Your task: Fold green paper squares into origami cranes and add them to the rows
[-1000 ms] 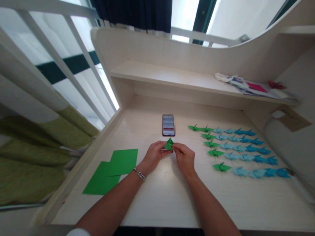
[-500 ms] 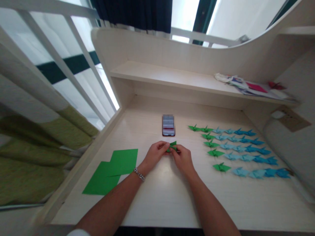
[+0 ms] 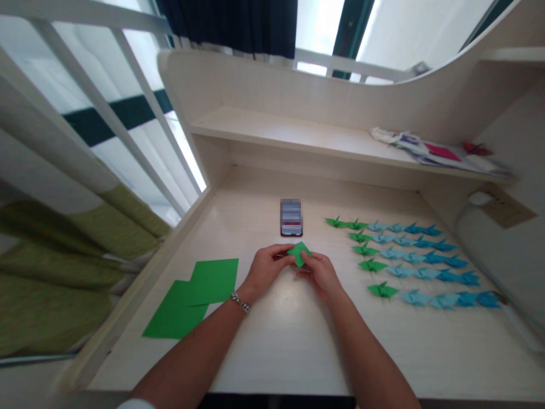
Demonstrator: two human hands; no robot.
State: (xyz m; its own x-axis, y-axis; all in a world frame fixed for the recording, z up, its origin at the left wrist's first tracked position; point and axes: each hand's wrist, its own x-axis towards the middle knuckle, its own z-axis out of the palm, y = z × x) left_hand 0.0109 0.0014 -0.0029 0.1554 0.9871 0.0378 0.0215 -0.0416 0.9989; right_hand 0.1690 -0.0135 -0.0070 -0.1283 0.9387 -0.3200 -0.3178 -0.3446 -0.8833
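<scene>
L hand (image 3: 269, 266) & R hand (image 3: 321, 274) meet mid-desk, both grasping 1 small green folded paper (image 3: 300, 254). L thumb + index pinch its L corner; R thumb presses its R lower side, other R fingers curled below. Paper is diamond-shaped, 1 point facing away from the person. Can't tell if it touches the desk (image 3: 272, 346) or sits just above.

Tightest side is the far one: phone (image 3: 291, 217) lies just beyond the paper's top point, screen blurred, w/ only a thin gap btwn. Past the phone, desktop runs back to the rear panel under the shelf (image 3: 276, 128).

R side: 5 rows of paper cranes (image 3: 413, 257), green at L ends (6 green total), then lt. blue, then deeper blue. Strip of desktop btwn R hand and nearest green cranes = some side room; R ends come near the desk's R side.

L side: 2 overlapping green sheets (image 3: 214, 282), well apart from the paper; near sheet's edge goes under the L forearm, by the bracelet (image 3: 240, 302). Desk's L edge runs along the white railing (image 3: 140, 108).

Near side: both forearms cross the front edge, w/ a wide wedge of desktop btwn them.
</scene>
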